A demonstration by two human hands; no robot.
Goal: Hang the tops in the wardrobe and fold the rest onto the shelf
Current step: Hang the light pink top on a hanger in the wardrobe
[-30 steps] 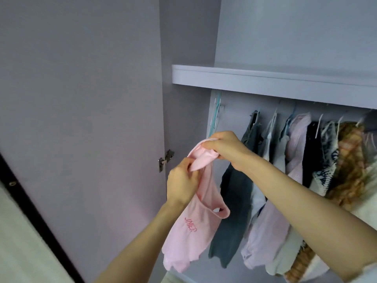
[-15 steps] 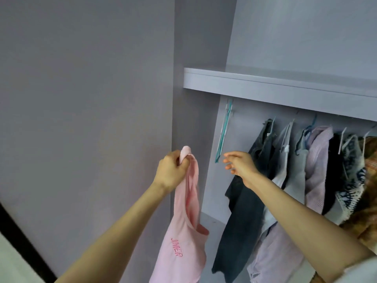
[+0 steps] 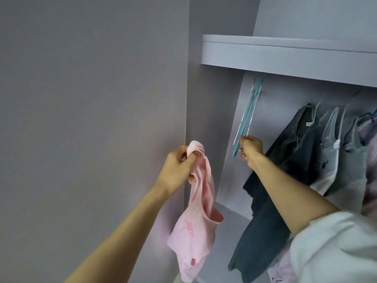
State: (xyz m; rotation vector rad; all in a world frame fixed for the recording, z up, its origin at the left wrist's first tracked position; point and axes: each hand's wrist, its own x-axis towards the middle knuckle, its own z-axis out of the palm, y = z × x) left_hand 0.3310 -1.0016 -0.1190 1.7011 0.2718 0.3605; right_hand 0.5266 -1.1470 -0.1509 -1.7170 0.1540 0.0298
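A pink sleeveless top with red lettering hangs from my left hand, which grips it by the bunched shoulder straps in front of the wardrobe's left side. My right hand reaches into the wardrobe and pinches the lower end of the empty teal and white hangers that hang under the shelf. The rail itself is hidden behind the shelf's front edge.
The open wardrobe door fills the left. To the right of the empty hangers hang a dark denim garment, a pale grey top and other clothes. A lower shelf lies at the wardrobe's bottom left.
My right hand let go of the pink top, reached right and up, and took hold of the empty hangers. My left hand now holds the top alone, further left.
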